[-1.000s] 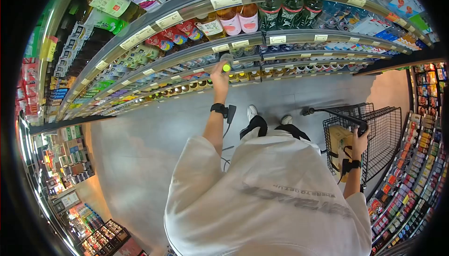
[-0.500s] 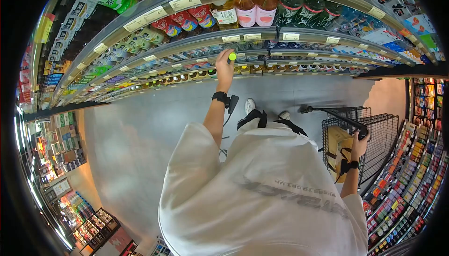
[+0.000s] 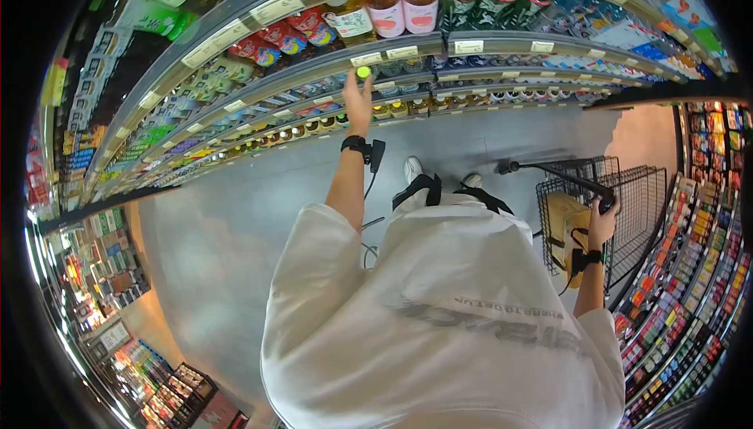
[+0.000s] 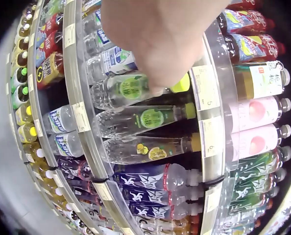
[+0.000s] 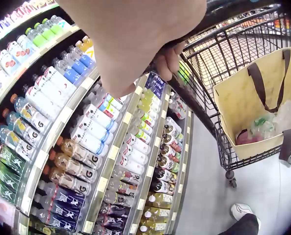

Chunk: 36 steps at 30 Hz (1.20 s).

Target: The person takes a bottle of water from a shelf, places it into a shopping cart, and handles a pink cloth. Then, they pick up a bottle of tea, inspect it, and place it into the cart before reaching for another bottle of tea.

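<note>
My left hand reaches to a middle shelf, its fingers and thumb around the neck of a clear drink bottle with a lime-green cap. In the left wrist view that bottle has a round green label and lies in line with the shelf's row, beside a similar green-labelled bottle and a yellow-labelled one. The fingertips are partly hidden behind the hand. Off to the right, my right hand grips the black handle of a wire shopping cart.
A tan bag with dark straps sits in the cart, clear plastic items inside it. Pink-labelled bottles stand on the shelf above, over a rail with price tags. Grey floor lies behind, and another stocked shelf beyond the cart.
The left hand has moved forward to the shelf with the green-capped bottle, which was held out in front of it a second ago. The right hand stays on the cart handle.
</note>
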Motion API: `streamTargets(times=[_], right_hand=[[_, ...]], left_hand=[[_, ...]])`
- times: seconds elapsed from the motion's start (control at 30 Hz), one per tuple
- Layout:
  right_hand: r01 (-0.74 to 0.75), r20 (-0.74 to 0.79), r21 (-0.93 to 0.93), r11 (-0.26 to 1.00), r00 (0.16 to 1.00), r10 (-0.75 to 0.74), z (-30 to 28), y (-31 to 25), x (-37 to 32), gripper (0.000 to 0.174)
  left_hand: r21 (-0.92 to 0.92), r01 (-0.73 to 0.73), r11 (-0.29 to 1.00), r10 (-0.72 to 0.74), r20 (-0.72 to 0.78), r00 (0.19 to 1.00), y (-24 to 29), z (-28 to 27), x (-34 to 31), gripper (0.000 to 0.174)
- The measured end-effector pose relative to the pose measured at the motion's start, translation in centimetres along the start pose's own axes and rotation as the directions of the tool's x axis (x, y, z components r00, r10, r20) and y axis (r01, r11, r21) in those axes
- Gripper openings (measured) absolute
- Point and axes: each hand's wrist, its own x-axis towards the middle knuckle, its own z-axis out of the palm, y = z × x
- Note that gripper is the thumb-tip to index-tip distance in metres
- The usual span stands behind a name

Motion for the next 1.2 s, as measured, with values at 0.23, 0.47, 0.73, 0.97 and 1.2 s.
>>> streamTargets(times=[0.23,0.47,0.73,0.97,1.2], right_hand=[[0.01,-0.014,0.018,1.0,1.0,-0.01,0.1,0.0,0.0,0.07],[-0.006,0.005,0.057,0.998,1.0,0.005,-0.5,-0.4,-0.2,0.07],[-0.011,0.014,0.052,0.999,1.0,0.011,-0.8,-0.5,-0.3,0.068],[-0.037,0.018,0.019,0.999,0.999,0.036,-1.2,-1.0,-0.5,0.068],[0.009,-0.071,0.05,0.999,0.997,-0.006,-0.3,-0.6,-0.3,0.067]], left_hand=[[0.105,0.004,0.994,0.01,-0.136,0.991,-2.0,1.7,1.4,0.028],[-0.099,0.243,0.965,-0.252,-0.098,0.963,-1.1,2.2,2.6,0.019],[-0.259,0.292,0.921,-0.335,-0.141,0.932,-3.7,4.1,4.4,0.007],[-0.224,0.29,0.93,-0.323,-0.127,0.938,-3.3,3.7,4.3,0.009],[-0.149,0.375,0.915,-0.397,-0.166,0.903,-2.4,4.1,4.1,0.02]])
